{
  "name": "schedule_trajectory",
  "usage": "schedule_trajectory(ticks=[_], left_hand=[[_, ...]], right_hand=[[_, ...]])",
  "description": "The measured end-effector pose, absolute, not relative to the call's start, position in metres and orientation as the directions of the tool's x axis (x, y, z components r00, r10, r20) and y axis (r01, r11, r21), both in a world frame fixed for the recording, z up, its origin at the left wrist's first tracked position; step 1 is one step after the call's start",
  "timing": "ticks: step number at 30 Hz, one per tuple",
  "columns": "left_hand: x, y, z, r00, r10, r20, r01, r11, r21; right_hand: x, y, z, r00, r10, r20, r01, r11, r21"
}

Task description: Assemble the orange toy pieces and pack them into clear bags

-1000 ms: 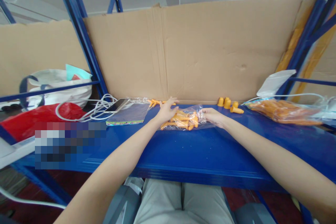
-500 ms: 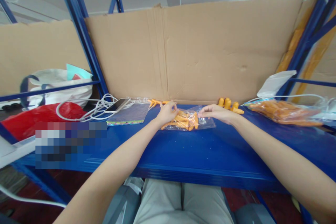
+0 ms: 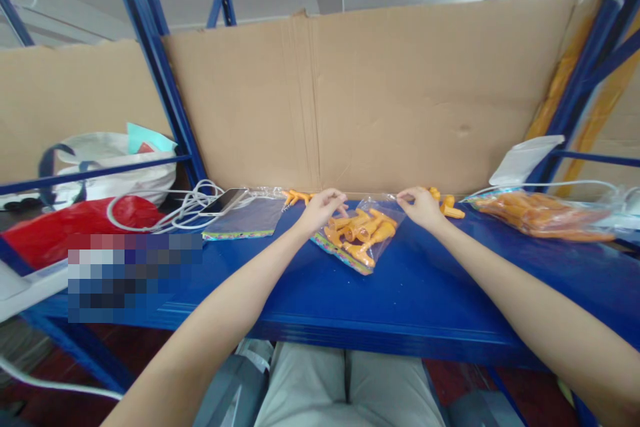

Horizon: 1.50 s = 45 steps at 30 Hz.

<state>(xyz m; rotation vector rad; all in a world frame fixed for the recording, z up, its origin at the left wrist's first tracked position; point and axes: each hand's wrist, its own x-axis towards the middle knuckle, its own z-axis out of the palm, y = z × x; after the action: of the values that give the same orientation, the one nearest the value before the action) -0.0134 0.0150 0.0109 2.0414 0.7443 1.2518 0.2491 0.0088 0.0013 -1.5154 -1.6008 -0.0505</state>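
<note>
A clear plastic bag (image 3: 383, 240) holding several orange plastic pieces (image 3: 367, 227) lies at a slant on the blue table, its colourful edge strip facing front left. My right hand (image 3: 419, 205) has thumb and fingers closed on the bag's far right corner. At the bag's far left side is my left hand (image 3: 323, 209), its fingers bent and somewhat apart, close to the plastic. Beyond my left hand, more orange pieces (image 3: 297, 196) lie by the cardboard. Behind my right hand stand a few orange pieces (image 3: 450, 207), partly hidden by it.
A flat clear bag (image 3: 245, 217) and a phone (image 3: 225, 201) lie on the left beside coiled white cables (image 3: 187, 210). To the right rests a larger bag of orange pieces (image 3: 540, 213). A cardboard sheet (image 3: 390, 100) borders the table's back, between blue posts (image 3: 150, 60).
The bag has been turned and spread flatter, so its colourful strip now shows at the front left. My right hand has shifted slightly right and back, onto its corner.
</note>
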Motion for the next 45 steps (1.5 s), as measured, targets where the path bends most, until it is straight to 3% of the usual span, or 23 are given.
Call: schedule_trajectory(ticks=[3, 5, 8, 13, 19, 25, 31, 41, 45], left_hand=[[-0.015, 0.022, 0.006, 0.247, 0.809, 0.533, 0.315, -0.587, 0.746], [-0.017, 0.026, 0.003, 0.204, 0.877, 0.434, 0.436, -0.479, 0.762], [-0.02, 0.028, 0.001, 0.255, 0.918, 0.304, 0.472, -0.393, 0.789], [-0.018, 0.021, 0.009, 0.179, 0.971, 0.158, 0.439, -0.223, 0.871], [-0.013, 0.019, 0.007, 0.094, 0.988, 0.12, 0.551, -0.152, 0.82], [-0.007, 0.028, 0.001, 0.128, 0.988, 0.084, 0.597, -0.145, 0.789], [0.003, 0.035, 0.013, 0.079, 0.996, -0.04, 0.665, -0.023, 0.747], [0.011, 0.048, -0.006, -0.012, 0.997, 0.08, 0.509, -0.063, 0.859], [0.008, 0.049, -0.008, 0.027, 0.996, 0.082, 0.435, -0.085, 0.896]], right_hand=[[0.255, 0.014, -0.001, 0.273, 0.733, 0.623, 0.848, 0.122, -0.516], [0.258, 0.013, -0.001, 0.312, 0.769, 0.557, 0.837, 0.055, -0.545], [0.257, 0.008, 0.0, 0.296, 0.868, 0.398, 0.779, 0.021, -0.626], [0.246, 0.001, 0.001, 0.263, 0.959, 0.103, 0.473, -0.035, -0.88], [0.238, 0.0, -0.001, 0.168, 0.982, -0.086, 0.171, -0.115, -0.979], [0.237, 0.0, -0.003, 0.173, 0.976, -0.132, 0.143, -0.157, -0.977], [0.236, 0.0, -0.003, 0.189, 0.976, -0.112, 0.156, -0.142, -0.977], [0.235, 0.001, -0.004, 0.268, 0.957, -0.107, 0.131, -0.147, -0.981], [0.236, 0.0, -0.004, 0.263, 0.958, -0.11, 0.111, -0.144, -0.983]])
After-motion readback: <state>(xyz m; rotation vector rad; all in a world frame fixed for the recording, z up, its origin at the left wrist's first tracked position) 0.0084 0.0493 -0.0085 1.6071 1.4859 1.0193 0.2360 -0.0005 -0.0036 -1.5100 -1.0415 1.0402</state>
